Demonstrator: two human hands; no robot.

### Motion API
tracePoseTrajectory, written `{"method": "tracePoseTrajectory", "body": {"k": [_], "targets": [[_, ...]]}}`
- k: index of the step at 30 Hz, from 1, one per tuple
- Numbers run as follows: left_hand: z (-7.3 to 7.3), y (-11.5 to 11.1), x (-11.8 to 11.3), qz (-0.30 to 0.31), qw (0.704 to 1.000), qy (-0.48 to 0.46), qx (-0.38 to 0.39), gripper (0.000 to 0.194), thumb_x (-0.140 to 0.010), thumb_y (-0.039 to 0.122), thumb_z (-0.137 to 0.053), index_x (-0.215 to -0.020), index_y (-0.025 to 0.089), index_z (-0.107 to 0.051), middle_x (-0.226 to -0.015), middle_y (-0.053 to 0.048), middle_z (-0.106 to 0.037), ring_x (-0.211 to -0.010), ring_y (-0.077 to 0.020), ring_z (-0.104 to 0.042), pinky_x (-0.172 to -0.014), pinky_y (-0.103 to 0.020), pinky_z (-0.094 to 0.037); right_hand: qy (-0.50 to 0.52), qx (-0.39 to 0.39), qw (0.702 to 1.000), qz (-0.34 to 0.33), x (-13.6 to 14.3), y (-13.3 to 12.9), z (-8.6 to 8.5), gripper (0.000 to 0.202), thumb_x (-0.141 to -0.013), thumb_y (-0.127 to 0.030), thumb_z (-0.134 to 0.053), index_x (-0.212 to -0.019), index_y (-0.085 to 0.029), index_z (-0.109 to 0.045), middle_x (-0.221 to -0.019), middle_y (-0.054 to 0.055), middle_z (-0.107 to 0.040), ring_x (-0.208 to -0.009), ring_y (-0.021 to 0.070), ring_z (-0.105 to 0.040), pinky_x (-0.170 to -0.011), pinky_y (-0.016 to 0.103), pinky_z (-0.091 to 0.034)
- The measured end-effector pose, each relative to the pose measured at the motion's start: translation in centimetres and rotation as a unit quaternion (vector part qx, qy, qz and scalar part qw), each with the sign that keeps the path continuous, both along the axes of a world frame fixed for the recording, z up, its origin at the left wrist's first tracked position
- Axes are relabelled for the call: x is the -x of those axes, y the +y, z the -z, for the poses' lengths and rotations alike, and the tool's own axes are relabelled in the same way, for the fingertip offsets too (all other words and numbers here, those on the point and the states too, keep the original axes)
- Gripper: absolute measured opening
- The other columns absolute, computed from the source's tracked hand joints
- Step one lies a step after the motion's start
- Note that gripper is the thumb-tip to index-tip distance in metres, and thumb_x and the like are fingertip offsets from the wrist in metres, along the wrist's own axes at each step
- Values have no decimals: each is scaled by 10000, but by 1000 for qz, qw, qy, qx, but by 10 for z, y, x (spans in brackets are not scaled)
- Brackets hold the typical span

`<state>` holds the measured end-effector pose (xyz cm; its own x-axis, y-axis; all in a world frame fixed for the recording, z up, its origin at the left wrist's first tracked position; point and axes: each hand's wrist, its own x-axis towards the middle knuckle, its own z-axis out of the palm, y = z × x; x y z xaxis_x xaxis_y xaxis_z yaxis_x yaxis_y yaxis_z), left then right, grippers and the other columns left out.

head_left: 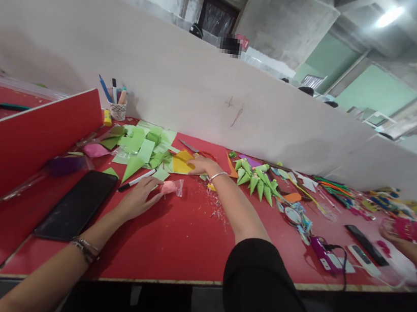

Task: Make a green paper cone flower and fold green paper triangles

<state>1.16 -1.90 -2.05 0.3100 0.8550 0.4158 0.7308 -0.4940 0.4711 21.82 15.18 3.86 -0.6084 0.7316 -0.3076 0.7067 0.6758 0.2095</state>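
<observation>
1. Yellow paper [181, 162]: one piece shows, lying on the tabletop [182, 239] between the green paper [135, 141] and the right hand [203, 165]. Its long axis runs roughly left to right, the right end rising slightly away from the person; fingers cover that end.
2. Right hand: palm down, fingers pointing left, fingertips on the yellow paper — whether they pinch it, I cannot tell.
3. Left hand [139, 195]: open, palm down, fingers loosely spread and pointing right, just beside the pink packet [169, 187].
4. Pink packet: one here, lengthwise left to right, its clear end pointing right.
5. Marker [137, 180]: one, slanting, black end toward the near left.
6. Scissors [189, 146]: one pair behind the yellow paper, blades pointing left, away from the orange handles.
7. Green cones [257, 180]: a cluster, many tips pointing toward the person — too crowded to count, like the overlapping green paper.
8. Phone [77, 205]: one, at left.
</observation>
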Motion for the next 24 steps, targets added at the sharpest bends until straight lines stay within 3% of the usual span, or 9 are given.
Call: {"method": "tracePoseTrajectory", "body": {"k": [4, 9, 14, 24], "targets": [[-1, -1, -1, 0, 1000, -3, -1, 212, -877, 327, -406, -1004, 187, -503, -1023, -74, -564, -994, -208, -517, -873, -346, -423, 3, -12, 1000, -15, -1, -1, 1, 576, -702, -442, -646, -1224, -250, -496, -1310, 124, -426, -1166, 277, -463, -888, 349, -414], [-1, 0, 0, -1, 1000, -4, -1, 212, -872, 332, -412, -998, 189, -505, -1020, -73, -566, -993, -211, -518, -873, -352, -425, 1, -7, 1000, -15, -3, -2, -2, 585, -717, -478, -617, -1240, -256, -481, -1309, 123, -427, -1147, 269, -481, -860, 340, -429], [0, 0, 1, -1, 1000, -1, 1, 210, -871, 326, -410, -999, 187, -501, -1028, -78, -566, -989, -213, -520, -872, -361, -426, -14, 1, 1000, -5, 1, 1, -5, 475, -747, -415, -598, -1194, -272, -525, -1248, 101, -491, -1041, 236, -558, -789, 304, -455], [0, 0, 0, -3, 1000, -3, 2, 214, -875, 336, -401, -1001, 188, -491, -1022, -76, -561, -988, -212, -519, -871, -358, -425, -18, -51, 998, -43, -3, -7, -6, 507, -711, -359, -662, -1179, -227, -517, -1238, 129, -478, -1080, 264, -523, -821, 335, -446]]}}
